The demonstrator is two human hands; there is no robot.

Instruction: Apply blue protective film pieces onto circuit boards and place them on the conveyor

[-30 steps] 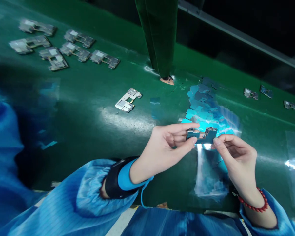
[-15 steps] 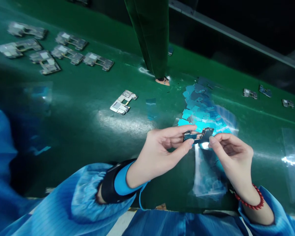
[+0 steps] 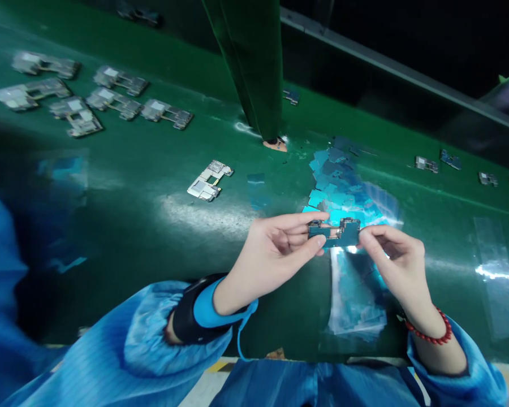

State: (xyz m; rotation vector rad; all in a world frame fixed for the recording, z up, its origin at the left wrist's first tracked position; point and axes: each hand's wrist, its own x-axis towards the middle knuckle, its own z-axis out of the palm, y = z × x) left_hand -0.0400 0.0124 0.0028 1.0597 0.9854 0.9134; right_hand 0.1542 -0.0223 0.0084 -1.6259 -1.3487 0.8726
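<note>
A dark blue circuit board [image 3: 348, 233] with a cut-out in its upper edge is held up in front of me. My left hand [image 3: 280, 243] pinches its left end between thumb and fingers. At the right edge of the board, my right hand [image 3: 396, 254] has thumb and fingertips pinched together, touching it. Below and behind the board lie thin blue film pieces [image 3: 326, 175], heaped on the green mat [image 3: 144, 226]. A stack of clear film strips [image 3: 354, 305] lies nearer to me. One silvery circuit board [image 3: 210, 181] rests on the mat left of my hands.
Several circuit boards [image 3: 116, 103] lie at the far left. More small boards [image 3: 426, 164] are along the right back. A dark green post [image 3: 254, 68] rises from the mat behind my hands. A clear strip [image 3: 498, 277] lies at the right. A blue sleeve [image 3: 0, 282] shows at the left.
The board in my hands has tilted so that more of its flat blue face shows. Both hands sit slightly further left in view, as the whole scene has shifted a little.
</note>
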